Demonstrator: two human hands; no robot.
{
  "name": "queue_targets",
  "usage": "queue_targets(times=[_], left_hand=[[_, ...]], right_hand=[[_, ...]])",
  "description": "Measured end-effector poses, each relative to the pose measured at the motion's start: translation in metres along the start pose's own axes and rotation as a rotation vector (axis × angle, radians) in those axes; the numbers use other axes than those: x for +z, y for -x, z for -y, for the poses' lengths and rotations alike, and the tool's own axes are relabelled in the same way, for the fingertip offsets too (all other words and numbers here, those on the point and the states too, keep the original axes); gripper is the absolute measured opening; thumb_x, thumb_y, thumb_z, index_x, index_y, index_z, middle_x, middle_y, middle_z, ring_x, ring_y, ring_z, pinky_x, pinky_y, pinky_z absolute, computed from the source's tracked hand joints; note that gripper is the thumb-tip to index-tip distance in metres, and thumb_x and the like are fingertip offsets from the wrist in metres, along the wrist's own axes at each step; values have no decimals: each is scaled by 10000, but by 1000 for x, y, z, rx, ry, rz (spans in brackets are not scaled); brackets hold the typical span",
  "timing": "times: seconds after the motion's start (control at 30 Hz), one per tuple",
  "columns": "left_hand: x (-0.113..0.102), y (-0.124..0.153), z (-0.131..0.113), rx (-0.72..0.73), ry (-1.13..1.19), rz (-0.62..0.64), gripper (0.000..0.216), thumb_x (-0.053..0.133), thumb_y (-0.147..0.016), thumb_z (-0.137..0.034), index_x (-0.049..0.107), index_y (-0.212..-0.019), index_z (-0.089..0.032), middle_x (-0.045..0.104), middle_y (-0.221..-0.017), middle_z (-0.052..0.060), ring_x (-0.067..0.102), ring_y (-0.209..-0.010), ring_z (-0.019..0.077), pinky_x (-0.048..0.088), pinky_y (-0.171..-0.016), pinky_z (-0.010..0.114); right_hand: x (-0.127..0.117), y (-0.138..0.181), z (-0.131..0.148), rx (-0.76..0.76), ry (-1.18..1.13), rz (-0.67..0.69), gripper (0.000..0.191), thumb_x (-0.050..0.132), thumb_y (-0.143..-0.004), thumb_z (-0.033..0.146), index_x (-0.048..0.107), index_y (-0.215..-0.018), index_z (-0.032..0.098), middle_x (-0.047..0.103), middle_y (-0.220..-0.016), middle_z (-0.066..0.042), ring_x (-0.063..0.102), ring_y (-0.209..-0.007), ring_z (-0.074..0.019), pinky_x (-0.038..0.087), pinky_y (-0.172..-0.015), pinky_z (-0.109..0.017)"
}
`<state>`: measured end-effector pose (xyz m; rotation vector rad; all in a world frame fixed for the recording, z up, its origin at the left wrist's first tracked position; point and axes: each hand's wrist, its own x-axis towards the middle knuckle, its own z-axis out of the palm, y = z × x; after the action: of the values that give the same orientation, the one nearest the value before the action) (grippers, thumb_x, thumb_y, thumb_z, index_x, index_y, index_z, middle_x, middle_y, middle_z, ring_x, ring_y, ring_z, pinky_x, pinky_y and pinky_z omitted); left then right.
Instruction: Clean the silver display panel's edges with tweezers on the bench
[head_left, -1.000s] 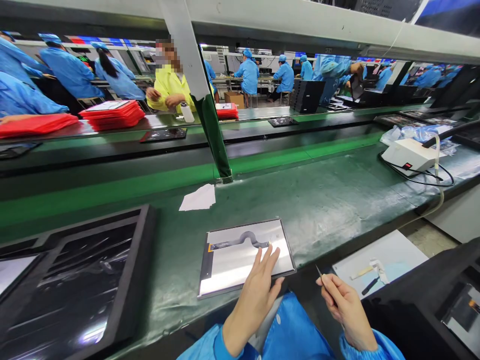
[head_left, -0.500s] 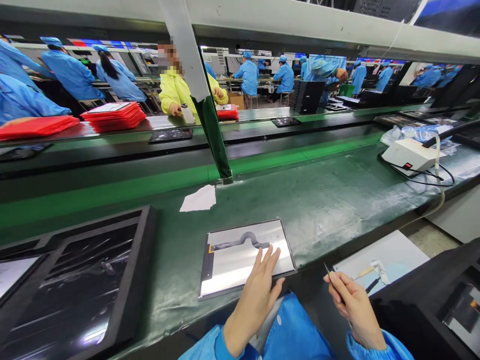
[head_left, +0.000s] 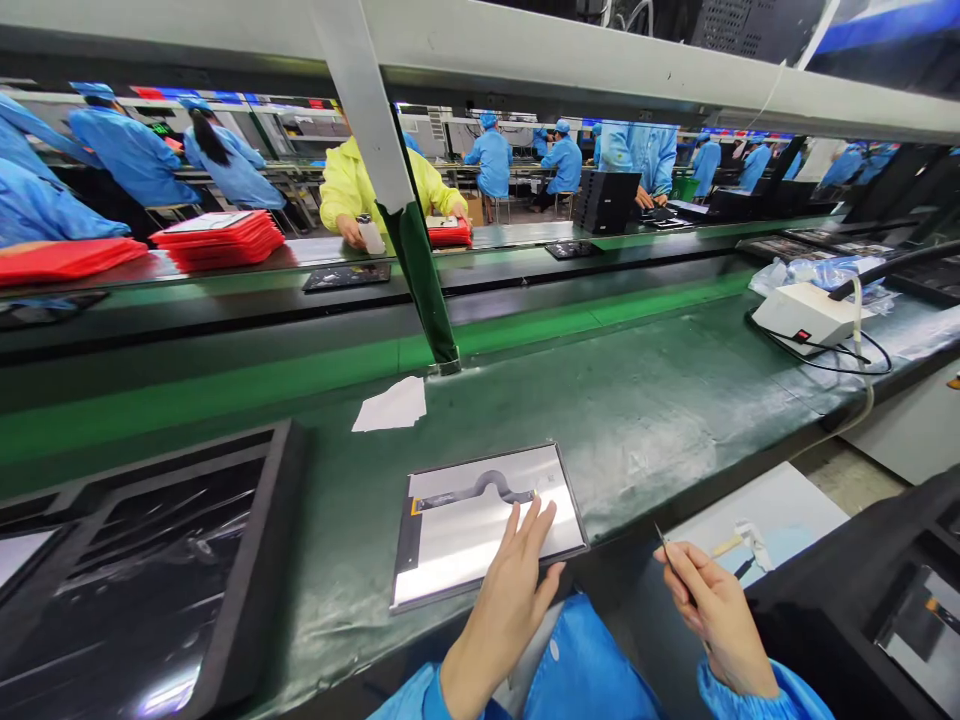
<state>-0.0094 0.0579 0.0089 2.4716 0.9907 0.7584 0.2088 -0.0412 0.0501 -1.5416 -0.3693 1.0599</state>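
A display panel (head_left: pixel 465 545) lies back side up on the green bench near its front edge. Its back is silvery, and a dark flex cable (head_left: pixel 491 488) with a hump in the middle runs across it. My left hand (head_left: pixel 506 590) rests with outstretched fingers on the panel's right part, fingertips by the cable's right end. To the right of the panel, past the bench edge, my right hand (head_left: pixel 712 610) is closed around slim pointed tweezers (head_left: pixel 661 538), tip up and away from the panel. Most of the tweezers is hidden in the fingers.
Left stands a black foam tray (head_left: pixel 247 580) with film-covered screens. A white paper scrap (head_left: pixel 390 405) lies behind the panel. A white device (head_left: pixel 814 315) with cables sits right. A white board (head_left: pixel 795 510) holds small tools. A green-wrapped post (head_left: pixel 420 285) rises behind; co-workers sit beyond.
The view has shifted slightly. My left hand stays on the panel and my right hand keeps the tweezers, nearly still. Across the line, a co-worker in blue has lowered a hand to the bench.
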Motion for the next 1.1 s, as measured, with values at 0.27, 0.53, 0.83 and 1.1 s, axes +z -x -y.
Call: queue_targets(times=[0.27, 0.53, 0.83, 1.1], left_hand=[[-2, -2, 0, 14, 9, 26, 676, 474, -960, -157, 141, -1538, -267, 410, -1542, 129, 302, -1438, 333, 403, -1115, 558], [-3, -2, 0, 7, 4, 35, 691, 482, -946, -136, 138, -1530, -271, 401, -1547, 133, 275, -1443, 343, 402, -1113, 563], [-2, 0, 0, -4, 20, 29, 677, 493, -940, -127, 175, -1523, -257, 408, -1543, 131, 244, -1451, 334, 380, -1127, 571], [-3, -1, -3, -8, 39, 30, 711, 509, -922, -100, 168, -1523, -266, 394, -1551, 132, 237, -1449, 335, 375, -1129, 569]], right_hand=[[-3, -1, 3, -34, -15, -17, 628, 815, -510, 720, 665, -727, 149, 406, -449, 93, 222, -345, -7, 116, -365, -168], [-6, -1, 9, -38, -32, -34, 640, 832, -477, 720, 644, -702, 152, 403, -445, 92, 222, -346, -3, 119, -367, -161], [-6, 0, 17, -42, -61, -59, 615, 857, -460, 694, 630, -655, 156, 405, -437, 90, 218, -342, 3, 114, -358, -166], [-10, -1, 23, -54, -75, -107, 631, 875, -428, 680, 692, -695, 138, 401, -448, 86, 226, -353, -1, 111, -361, -169]])
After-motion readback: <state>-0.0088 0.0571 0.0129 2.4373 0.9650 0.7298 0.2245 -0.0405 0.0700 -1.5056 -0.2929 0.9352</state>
